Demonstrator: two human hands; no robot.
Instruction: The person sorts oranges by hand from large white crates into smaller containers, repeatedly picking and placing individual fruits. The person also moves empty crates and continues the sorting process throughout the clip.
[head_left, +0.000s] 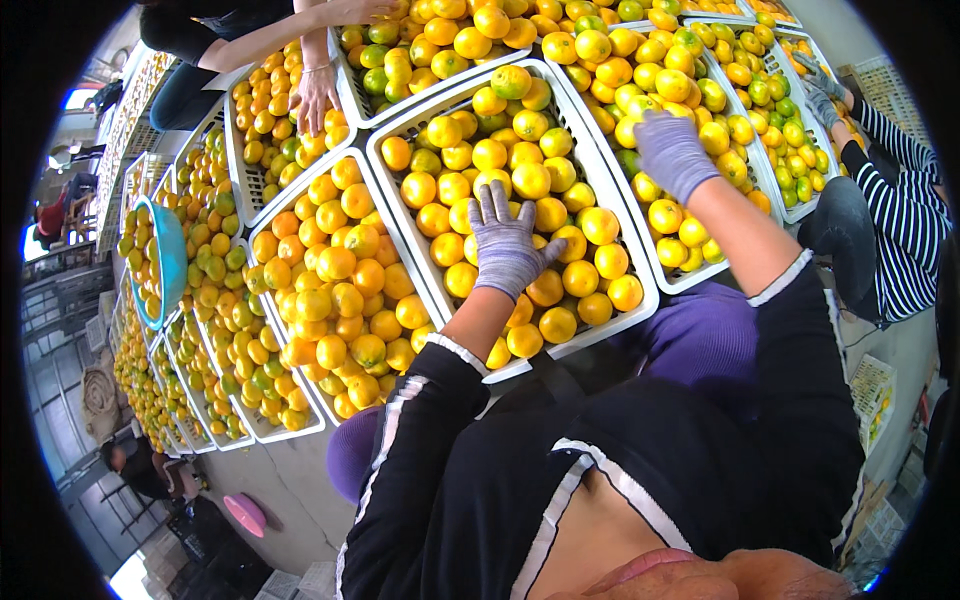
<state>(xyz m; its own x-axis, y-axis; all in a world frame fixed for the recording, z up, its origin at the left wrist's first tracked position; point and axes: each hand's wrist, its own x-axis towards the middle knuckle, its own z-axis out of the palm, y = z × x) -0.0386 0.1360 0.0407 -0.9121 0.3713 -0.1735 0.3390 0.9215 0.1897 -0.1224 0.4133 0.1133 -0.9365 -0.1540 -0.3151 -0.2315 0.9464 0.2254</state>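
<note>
My left hand (504, 251), in a grey-purple knit glove, lies palm down with fingers spread on the mandarins (530, 181) in the middle white plastic crate (651, 296). No fruit is gripped in it. My right hand (671, 154), gloved alike, is over the neighbouring white crate (679, 285) on the right. Its fingers curl down among yellow-green mandarins (665, 216), and their tips are blurred or hidden. Whether it grips a fruit I cannot tell. The fruit in both crates ranges from orange to greenish yellow.
A fuller mandarin crate (328, 424) adjoins on the left. Beyond it, a blue basin (174, 259) of fruit rests on more crates. One co-worker's hand (315, 97) touches fruit at upper left; another's gloved hands (821, 101) are at far right. A pink basin (245, 514) sits on the floor.
</note>
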